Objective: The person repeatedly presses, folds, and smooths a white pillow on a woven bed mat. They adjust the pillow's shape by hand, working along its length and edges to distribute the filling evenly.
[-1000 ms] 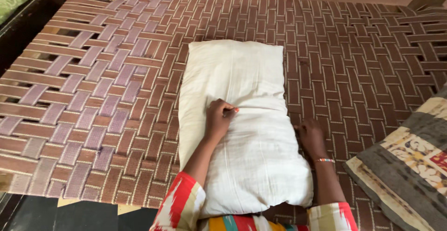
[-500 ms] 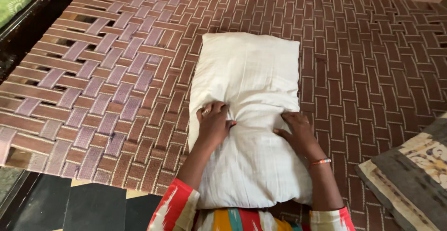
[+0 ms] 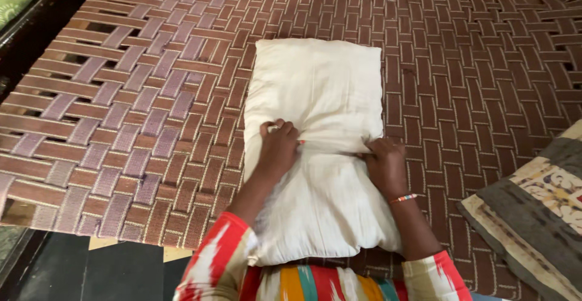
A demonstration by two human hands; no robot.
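Pillow (image 3: 318, 149), cream-white, lies lengthwise at the middle of the frame on a woven-strap cot (image 3: 133, 113), and both hands seem to be gathering its cover: the left hand (image 3: 279, 149) and right hand (image 3: 383, 164) each pinch a fold of cloth across its middle. Any further pull would need an even grip on both sides. A patterned quilt (image 3: 539, 210) sits at lower right; dark floor (image 3: 91, 270) shows lower left.
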